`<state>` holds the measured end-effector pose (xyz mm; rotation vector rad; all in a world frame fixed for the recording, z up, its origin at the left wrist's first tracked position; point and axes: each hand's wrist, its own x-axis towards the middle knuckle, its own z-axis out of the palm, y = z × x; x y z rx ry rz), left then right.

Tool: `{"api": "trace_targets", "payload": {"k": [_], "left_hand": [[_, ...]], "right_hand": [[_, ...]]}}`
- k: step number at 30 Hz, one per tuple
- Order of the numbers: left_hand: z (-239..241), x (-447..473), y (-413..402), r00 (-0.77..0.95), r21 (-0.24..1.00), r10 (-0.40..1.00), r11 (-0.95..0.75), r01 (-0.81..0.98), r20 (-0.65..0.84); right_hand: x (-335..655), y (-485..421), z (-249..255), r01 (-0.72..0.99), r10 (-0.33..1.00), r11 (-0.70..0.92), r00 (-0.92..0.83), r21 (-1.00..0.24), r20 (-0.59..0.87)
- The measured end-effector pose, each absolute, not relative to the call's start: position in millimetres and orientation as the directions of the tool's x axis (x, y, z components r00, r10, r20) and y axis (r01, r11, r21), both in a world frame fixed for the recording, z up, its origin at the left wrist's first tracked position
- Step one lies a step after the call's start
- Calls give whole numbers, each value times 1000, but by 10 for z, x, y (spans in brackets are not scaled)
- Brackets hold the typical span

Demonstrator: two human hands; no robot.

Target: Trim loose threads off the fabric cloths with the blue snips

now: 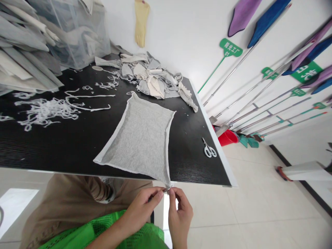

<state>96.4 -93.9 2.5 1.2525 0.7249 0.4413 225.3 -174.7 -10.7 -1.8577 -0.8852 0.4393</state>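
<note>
A grey piece of fabric (140, 135) with paler, curling edges lies spread on the black table (192, 159). Its near right corner reaches over the front edge, drawn to a bunched tip between my hands. My left hand (147, 204) pinches that corner between thumb and index finger. From the other side, my right hand (180, 211) grips the same corner, also with thumb and fingertips. The two hands almost touch there. The exact form of the bunched tip is too small to make out. A far left corner of the fabric is twisted into a small loop.
White-handled scissors (209, 150) lie near the table's right edge. Crumpled fabric scraps (155, 74) are heaped at the back. Thin white strips (48, 110) lie tangled at left, near stacked cloths (23, 52) and a clear plastic bin (77, 38). Mops and a red bucket (228, 137) stand beyond.
</note>
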Motion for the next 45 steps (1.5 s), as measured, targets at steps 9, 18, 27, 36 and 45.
{"api": "trace_targets", "payload": {"k": [9,18,27,36,45], "left_hand": [[-16,965,-880,722,969,666,246,21,-185],[3,970,-849,721,969,671,248,1,-172],[86,980,-832,715,920,625,387,63,-312],[-140,446,-910,648,926,662,274,259,-377],[-184,20,-985,558,899,717,238,368,-418]], "right_hand": [[2234,-1741,-54,439,760,-215,637,-872,133],[2221,-1737,-41,430,763,-219,635,-876,121],[2224,-1783,-60,364,761,-244,646,-899,56],[2336,-1819,35,299,696,-234,716,-925,56],[2261,-1136,1034,507,803,132,450,-852,392]]}}
